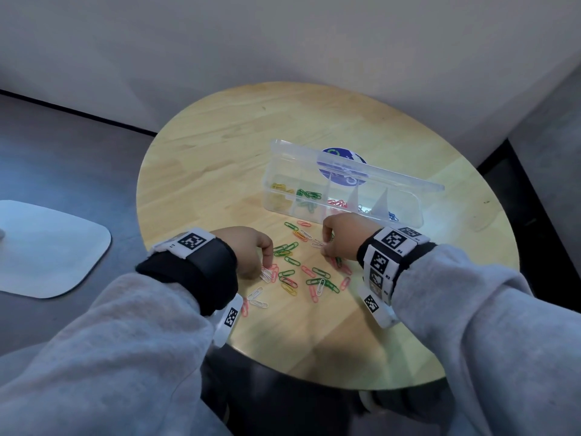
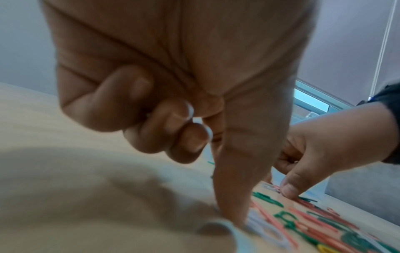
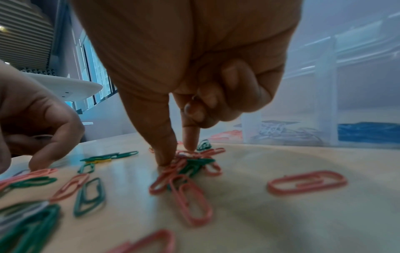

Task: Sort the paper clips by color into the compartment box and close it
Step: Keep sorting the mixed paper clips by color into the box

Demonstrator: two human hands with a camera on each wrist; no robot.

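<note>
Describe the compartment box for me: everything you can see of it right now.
The compartment box is a long, clear plastic tray standing on the round wooden table, beyond the loose clips. Its hinged lid is open, standing up along the far side, with a round blue sticker showing through it. Dividers split it into a row of compartments holding, left to right, yellow clips, green clips, red clips, pale clips and blue clips. Neither hand appears to touch it.
</note>
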